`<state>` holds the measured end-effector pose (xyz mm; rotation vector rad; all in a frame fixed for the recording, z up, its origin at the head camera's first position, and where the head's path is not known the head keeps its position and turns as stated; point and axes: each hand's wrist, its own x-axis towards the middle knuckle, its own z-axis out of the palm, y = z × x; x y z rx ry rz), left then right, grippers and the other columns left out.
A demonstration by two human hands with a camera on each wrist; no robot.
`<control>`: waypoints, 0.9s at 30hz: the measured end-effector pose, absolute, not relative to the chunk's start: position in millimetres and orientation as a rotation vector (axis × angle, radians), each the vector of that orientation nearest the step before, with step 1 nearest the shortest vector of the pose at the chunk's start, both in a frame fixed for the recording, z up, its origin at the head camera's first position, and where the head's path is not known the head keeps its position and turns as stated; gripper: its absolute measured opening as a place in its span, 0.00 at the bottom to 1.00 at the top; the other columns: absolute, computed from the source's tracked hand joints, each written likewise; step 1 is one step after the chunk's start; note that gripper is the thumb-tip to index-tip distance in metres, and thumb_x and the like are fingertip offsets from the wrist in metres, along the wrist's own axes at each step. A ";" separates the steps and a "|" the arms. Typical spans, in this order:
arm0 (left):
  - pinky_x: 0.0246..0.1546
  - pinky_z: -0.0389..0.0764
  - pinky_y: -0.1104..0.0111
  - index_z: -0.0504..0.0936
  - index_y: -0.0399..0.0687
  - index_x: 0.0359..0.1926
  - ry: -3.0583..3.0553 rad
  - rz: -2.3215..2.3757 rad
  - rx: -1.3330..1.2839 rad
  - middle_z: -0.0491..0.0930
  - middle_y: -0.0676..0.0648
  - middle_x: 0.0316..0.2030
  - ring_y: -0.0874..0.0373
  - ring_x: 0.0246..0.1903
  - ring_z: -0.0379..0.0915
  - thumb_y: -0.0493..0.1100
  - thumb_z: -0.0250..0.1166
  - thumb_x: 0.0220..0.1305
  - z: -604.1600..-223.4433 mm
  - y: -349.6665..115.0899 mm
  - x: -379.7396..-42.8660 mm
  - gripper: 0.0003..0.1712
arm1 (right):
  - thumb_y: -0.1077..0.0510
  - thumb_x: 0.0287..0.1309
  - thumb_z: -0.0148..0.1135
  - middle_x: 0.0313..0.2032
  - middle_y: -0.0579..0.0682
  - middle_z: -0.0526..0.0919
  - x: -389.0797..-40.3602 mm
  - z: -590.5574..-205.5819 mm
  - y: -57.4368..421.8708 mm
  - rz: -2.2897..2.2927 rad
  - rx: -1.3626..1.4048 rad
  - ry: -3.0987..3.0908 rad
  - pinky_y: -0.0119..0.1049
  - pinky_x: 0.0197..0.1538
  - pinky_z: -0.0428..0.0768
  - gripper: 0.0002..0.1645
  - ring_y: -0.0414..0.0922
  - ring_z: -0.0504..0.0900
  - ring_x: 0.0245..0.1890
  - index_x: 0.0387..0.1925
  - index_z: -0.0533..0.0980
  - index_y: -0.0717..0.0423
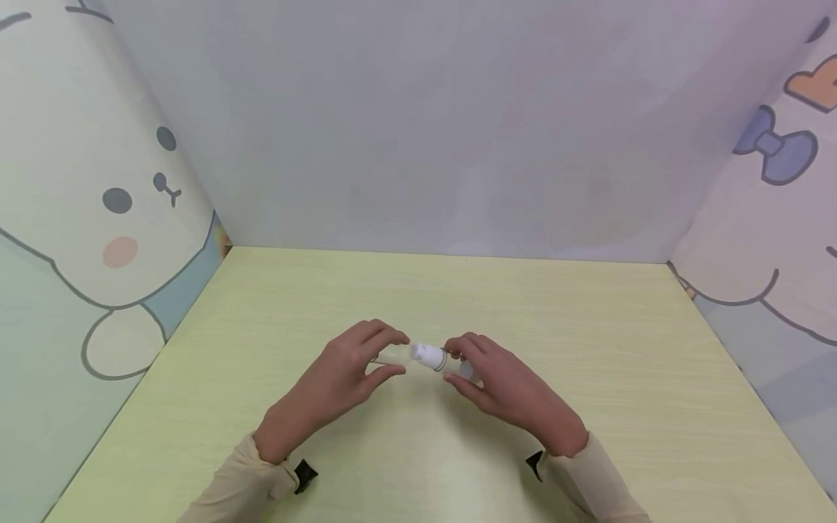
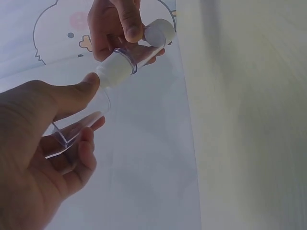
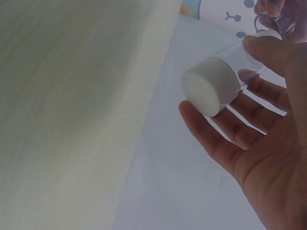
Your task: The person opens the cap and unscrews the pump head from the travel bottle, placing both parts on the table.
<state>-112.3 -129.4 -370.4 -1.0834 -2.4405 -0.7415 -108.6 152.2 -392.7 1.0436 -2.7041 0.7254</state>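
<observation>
Left hand (image 1: 343, 367): grip pinching clear cap (image 1: 394, 355). Right hand (image 1: 506, 381): grip pinching pump bottle (image 3: 223, 74), nozzle (image 1: 423, 354) at cap's mouth, both held above counter (image 1: 556, 312). Step, by judgement: capping or uncapping; next move calls for straight alignment.

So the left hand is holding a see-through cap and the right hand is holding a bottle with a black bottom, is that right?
Not quite: the bottom of the bottle is white, not black, as the right wrist view shows. The rest is right: the left hand holds a see-through cap, and the right hand holds the bottle.
</observation>
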 end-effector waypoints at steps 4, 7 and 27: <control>0.42 0.84 0.68 0.84 0.50 0.52 -2.456 -0.662 -1.066 0.83 0.53 0.47 0.59 0.44 0.79 0.43 0.81 0.56 -369.8 -132.0 -114.0 0.23 | 0.53 0.67 0.71 0.49 0.47 0.83 -109.0 -393.6 153.4 0.742 1.019 -2.721 0.35 0.47 0.85 0.20 0.43 0.83 0.45 0.55 0.74 0.50; 0.42 0.84 0.68 0.84 0.50 0.52 -2.498 -0.603 -1.037 0.84 0.52 0.46 0.58 0.44 0.79 0.42 0.81 0.56 -370.4 -134.8 -115.3 0.23 | 0.53 0.66 0.71 0.49 0.47 0.83 -108.8 -393.9 153.6 0.750 0.996 -2.737 0.35 0.46 0.84 0.21 0.43 0.82 0.43 0.56 0.74 0.51; 0.34 0.73 0.63 0.86 0.54 0.44 -2.778 -0.193 -0.850 0.87 0.53 0.37 0.56 0.34 0.74 0.51 0.82 0.54 -383.0 -148.7 -125.3 0.19 | 0.53 0.67 0.71 0.48 0.48 0.84 -107.3 -392.0 154.5 0.743 0.972 -2.741 0.33 0.45 0.83 0.21 0.42 0.82 0.43 0.55 0.73 0.52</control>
